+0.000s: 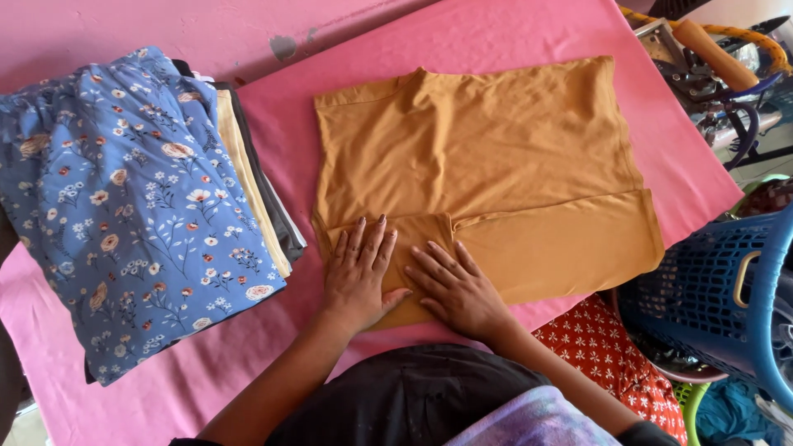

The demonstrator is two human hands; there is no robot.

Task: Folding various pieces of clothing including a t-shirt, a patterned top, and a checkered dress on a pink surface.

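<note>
A mustard-yellow shirt (487, 157) lies partly folded on the pink-covered table (248, 347), its near edge and a sleeve turned in. My left hand (358, 272) rests flat, fingers spread, on the folded sleeve at the shirt's near left corner. My right hand (456, 289) lies flat beside it on the same near edge, fingers pointing up and left. Neither hand grips anything.
A stack of folded clothes topped by a blue floral garment (132, 206) sits at the left. A blue plastic laundry basket (727, 289) stands at the right, with red patterned fabric (603, 347) below it. A metal object with a wooden handle (710, 58) lies at the top right.
</note>
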